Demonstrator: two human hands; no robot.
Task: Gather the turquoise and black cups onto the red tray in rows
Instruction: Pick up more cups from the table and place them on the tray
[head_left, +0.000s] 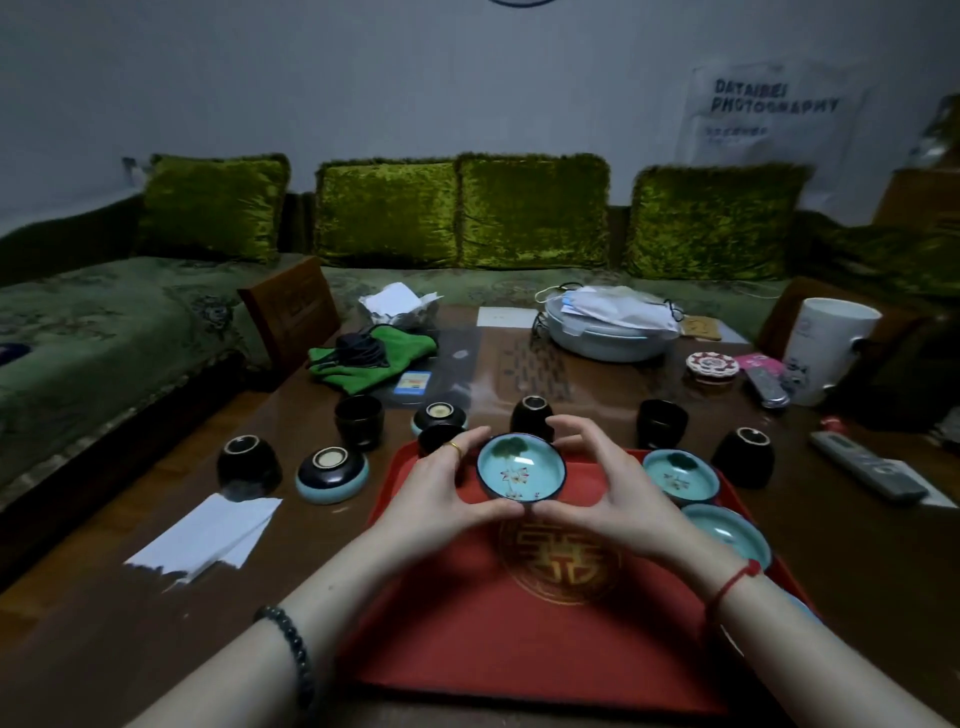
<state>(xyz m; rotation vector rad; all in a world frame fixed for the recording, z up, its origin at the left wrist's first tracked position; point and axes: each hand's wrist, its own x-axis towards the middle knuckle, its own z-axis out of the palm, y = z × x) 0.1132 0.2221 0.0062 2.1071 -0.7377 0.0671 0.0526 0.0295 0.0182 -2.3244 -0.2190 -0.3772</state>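
Note:
A turquoise cup (521, 466) with a painted flower inside sits at the far middle of the red tray (467, 623). My left hand (441, 483) and my right hand (597, 478) cup it from both sides, thumbs meeting under its near rim. Two more turquoise cups (680, 474) (727, 535) stand along the tray's right side. Black cups stand on the table beyond the tray, some upright (359, 421) (661, 422), some upside down (249, 462) (744, 456) (532, 415). Two turquoise cups lie upside down at the left (332, 474) (440, 415).
White paper sheets (208, 535) lie at the left on the wooden table (130, 597). Behind the cups are a green cloth (369, 358), a pale lidded dish (608, 327), a white mug (826, 348) and remote controls (867, 465). A green sofa runs behind.

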